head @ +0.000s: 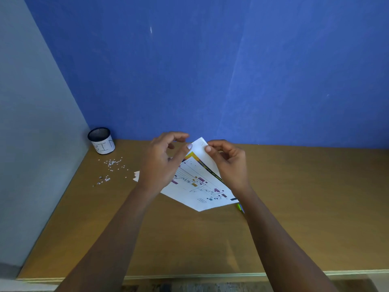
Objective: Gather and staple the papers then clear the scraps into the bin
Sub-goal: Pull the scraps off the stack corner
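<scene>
Grey wall: fills the left edge of the frame and meets the desk at the far left corner.
Bin: a dark mesh cup with a white band lettered "BIN". It stands upright in that corner at centre left, well apart from your hands.
Scraps: small white bits lie scattered on the desk just in front of the bin, in two loose patches, none inside it that you can see.
Paper slips: a few pale torn pieces lie right of the scraps, partly hidden behind your left wrist.
Left grip: the thumb tip is on the left edge of the papers near their top corner, with the fingers curled above. The back of the hand covers the sheets' left side.
Papers: at centre frame, printed with a coloured chart. The top corner is raised between both hands and the bottom corner points toward you. You cannot tell whether it touches the desk.
Right grip: pinches the top corner from the right, thumb on the printed face. Your forearm crosses the sheets' lower right edge.
Green object: only a sliver shows beside your right forearm, too hidden to name.
Blue wall: fills the upper frame behind the desk.
</scene>
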The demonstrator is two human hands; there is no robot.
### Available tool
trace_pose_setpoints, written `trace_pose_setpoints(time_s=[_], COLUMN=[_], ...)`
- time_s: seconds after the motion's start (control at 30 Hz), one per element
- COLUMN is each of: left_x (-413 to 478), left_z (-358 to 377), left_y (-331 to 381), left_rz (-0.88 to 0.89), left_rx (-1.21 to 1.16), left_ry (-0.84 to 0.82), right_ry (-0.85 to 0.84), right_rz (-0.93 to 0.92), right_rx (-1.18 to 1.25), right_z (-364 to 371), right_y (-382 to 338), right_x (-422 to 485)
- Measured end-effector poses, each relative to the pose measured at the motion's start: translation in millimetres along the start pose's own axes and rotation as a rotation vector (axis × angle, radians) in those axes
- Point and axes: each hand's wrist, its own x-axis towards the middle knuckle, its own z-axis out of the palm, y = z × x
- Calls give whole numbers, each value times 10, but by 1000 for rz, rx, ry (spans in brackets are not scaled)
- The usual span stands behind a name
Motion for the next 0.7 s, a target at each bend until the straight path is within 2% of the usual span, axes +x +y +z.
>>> trace_pose_setpoints(time_s=[0.17,0.27,0.4,0.5,0.7], left_x=[-14,-38,-59,-73,-111], left_z=[31,48,62,60,61], left_y=[63,73,25,15,44], left_rz=[-40,-39,-42,-14,138], left_rx=[-43,-49,44,78,122], left_ry=[-132,-99,-17,31,99], right_ry=[-27,-8,150,218,183], right_rz=[-22,-48,-224,-312,-229], right_rx=[-5,-31,-280,-318,-315], right_z=[14,29,60,107,181], right_y=[-65,-78,-113,-186,-220], right_x=[4,1,-55,-127,-152])
